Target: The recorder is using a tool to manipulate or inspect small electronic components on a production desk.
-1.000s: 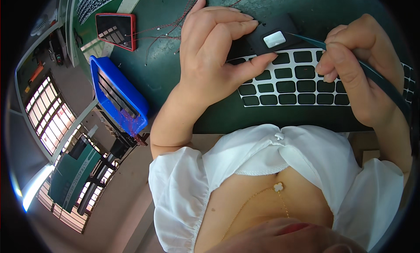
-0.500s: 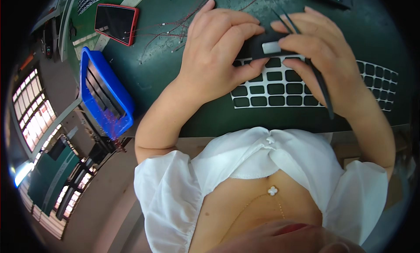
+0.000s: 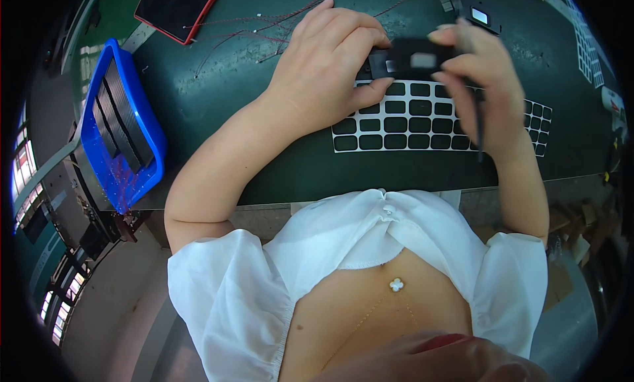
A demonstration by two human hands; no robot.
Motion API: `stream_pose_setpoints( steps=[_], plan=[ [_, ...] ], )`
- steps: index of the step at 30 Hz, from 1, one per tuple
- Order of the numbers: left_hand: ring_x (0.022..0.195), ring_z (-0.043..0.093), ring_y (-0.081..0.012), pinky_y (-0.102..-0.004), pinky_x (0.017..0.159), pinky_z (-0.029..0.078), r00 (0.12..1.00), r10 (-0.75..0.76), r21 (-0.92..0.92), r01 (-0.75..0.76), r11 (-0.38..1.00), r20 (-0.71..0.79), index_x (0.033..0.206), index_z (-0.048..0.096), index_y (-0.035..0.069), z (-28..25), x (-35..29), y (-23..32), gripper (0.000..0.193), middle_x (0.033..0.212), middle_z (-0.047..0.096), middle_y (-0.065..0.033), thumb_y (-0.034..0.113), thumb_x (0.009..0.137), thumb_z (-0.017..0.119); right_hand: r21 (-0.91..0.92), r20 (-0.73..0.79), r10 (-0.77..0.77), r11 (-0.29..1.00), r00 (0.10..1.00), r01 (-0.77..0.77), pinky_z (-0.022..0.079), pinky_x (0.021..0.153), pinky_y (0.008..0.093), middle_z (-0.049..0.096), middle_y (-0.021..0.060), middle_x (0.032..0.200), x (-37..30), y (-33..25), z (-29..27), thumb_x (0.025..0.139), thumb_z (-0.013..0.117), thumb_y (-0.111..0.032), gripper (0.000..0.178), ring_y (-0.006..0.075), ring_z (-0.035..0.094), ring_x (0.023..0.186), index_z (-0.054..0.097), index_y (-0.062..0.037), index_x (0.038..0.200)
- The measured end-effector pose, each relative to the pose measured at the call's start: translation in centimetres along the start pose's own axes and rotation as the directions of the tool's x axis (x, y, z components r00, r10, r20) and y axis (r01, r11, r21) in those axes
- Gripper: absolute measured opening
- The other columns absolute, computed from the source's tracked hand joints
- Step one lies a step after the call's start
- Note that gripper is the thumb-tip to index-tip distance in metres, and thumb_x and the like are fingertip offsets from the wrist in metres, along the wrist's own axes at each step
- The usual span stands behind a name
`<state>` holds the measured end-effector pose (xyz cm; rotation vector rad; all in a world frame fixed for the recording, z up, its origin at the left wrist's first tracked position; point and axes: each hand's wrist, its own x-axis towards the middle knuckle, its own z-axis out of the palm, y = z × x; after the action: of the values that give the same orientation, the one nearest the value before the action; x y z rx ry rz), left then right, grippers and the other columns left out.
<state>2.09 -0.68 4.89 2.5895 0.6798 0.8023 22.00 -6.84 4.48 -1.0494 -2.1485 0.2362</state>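
My left hand (image 3: 330,65) is closed, thumb and fingers pinching a small black housing (image 3: 378,64) with a light patch on it. Close beside that, at its right, my right hand (image 3: 492,85) grips a flat black plate (image 3: 404,57) with a pale rectangular window; both are smeared by motion. The plate seems to overlap the housing, though I cannot tell whether they touch. Dark tweezers (image 3: 480,128) stay tucked in the same right hand, hanging down past the palm. Under both hands lies a white grid sheet (image 3: 409,124) of rounded openings.
A blue tray (image 3: 156,138) with dark strips stands at the left. Beyond it lies a red-edged phone (image 3: 175,12). Thin dark red wires (image 3: 264,35) spread behind my left hand. Another black windowed piece (image 3: 485,20) lies at the back, and more grid sheet (image 3: 584,45) at far right.
The view has shifted. My right hand now holds the windowed plate out from the housing in my left hand; before, both hands met around one black piece. The tweezers' tips no longer point up past the fingers.
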Motion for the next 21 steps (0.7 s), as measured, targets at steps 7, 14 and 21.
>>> stream_pose_setpoints(
  steps=[7,14,21],
  plan=[
    [0.087,0.045,-0.0222,-0.0394,0.088,0.031,0.999,0.008,-0.049,-0.005,0.999,0.054,0.084,0.048,0.003,1.7,-0.1,-1.2,0.034,0.091,0.047,-0.008,0.011,0.055,0.064,-0.004,-0.39,0.448,0.872,0.804,-0.489,0.036,0.086,0.0281,0.053,0.0129,0.1,-0.8,2.4,-3.0,0.072,0.051,0.002,0.02,0.0222,0.05,0.094,0.046,-0.0038,0.09],
    [0.087,0.045,-0.0227,-0.0393,0.089,0.03,0.998,-0.036,-0.055,0.039,0.998,0.058,0.087,0.047,0.003,1.3,-0.3,-0.9,0.036,0.09,0.047,-0.0087,0.011,0.056,0.063,0.011,-0.363,0.379,0.916,0.852,-0.402,0.036,0.087,0.0314,0.052,0.0148,0.099,-0.7,3.0,-3.2,0.08,0.045,-0.013,0.019,0.0246,0.05,0.093,0.047,-0.003,0.095],
    [0.087,0.044,-0.0238,-0.0378,0.088,0.03,0.881,-0.273,-0.229,0.378,0.897,0.386,0.091,0.045,0.003,1.0,-0.1,-0.2,0.039,0.09,0.047,-0.0106,0.011,0.057,0.062,0.844,-0.021,0.547,0.459,0.837,-0.279,0.04,0.076,0.0348,0.052,0.0169,0.095,-1.2,-0.1,-6.4,0.079,0.038,-0.022,0.034,0.0237,0.052,0.082,0.045,0.0035,0.101]
  ],
)
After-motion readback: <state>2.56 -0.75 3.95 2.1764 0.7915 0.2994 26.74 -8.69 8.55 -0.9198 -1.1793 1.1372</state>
